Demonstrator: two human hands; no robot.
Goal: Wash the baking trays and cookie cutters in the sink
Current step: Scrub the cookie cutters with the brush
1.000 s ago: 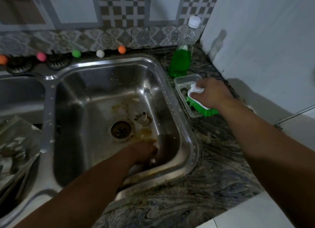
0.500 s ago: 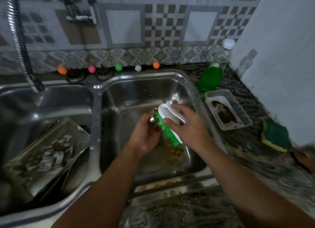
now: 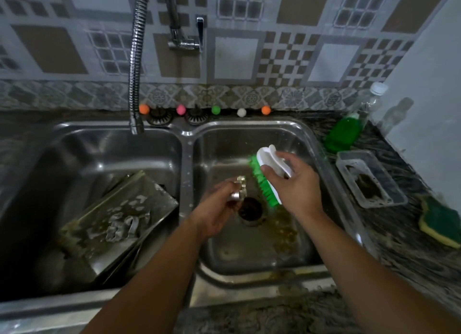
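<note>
While left grip (image 3: 219, 206) pinches cutter (image 3: 240, 189), right grip (image 3: 296, 184) clasps brush (image 3: 265, 181), steel sink (image 3: 324, 154), patterned tiles (image 3: 237, 56).

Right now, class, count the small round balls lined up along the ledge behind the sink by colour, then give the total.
Orange small round balls: 2
Pink small round ball: 1
Green small round ball: 1
White small round ball: 1
Total: 5

Patterned brown-and-grey tiled wall (image 3: 234, 56) behind a dark marbled stone counter (image 3: 399, 249); plain white wall (image 3: 434, 89) at its right edge; dim light.
</note>
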